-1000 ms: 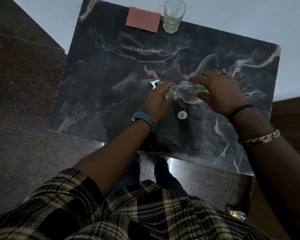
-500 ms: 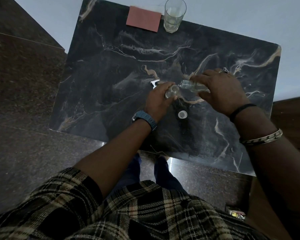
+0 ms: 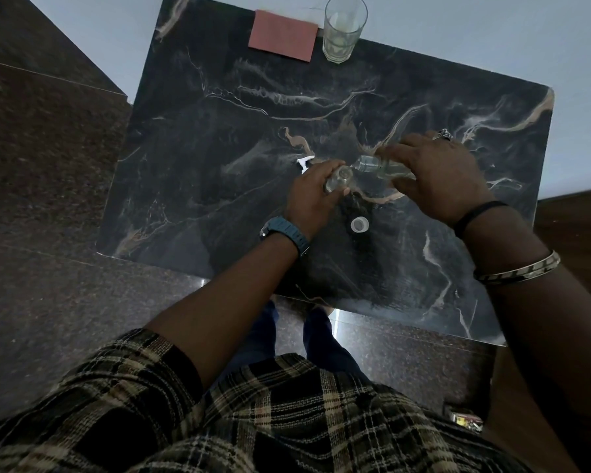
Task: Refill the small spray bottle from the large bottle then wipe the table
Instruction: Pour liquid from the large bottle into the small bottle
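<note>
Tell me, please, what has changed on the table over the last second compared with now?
Nothing visibly changed. The right hand still tilts the large bottle to the small spray bottle, which the left hand still grips. The white cap, spray head, red cloth and glass stayed put.

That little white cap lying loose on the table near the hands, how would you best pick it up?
Pinch the white cap by its round rim, coming straight down from above with thumb and forefinger on opposite sides. It seems to sit flat with its open side up on the marble table, clear of both hands, so the low side wall is probably the only part to hold.
</note>
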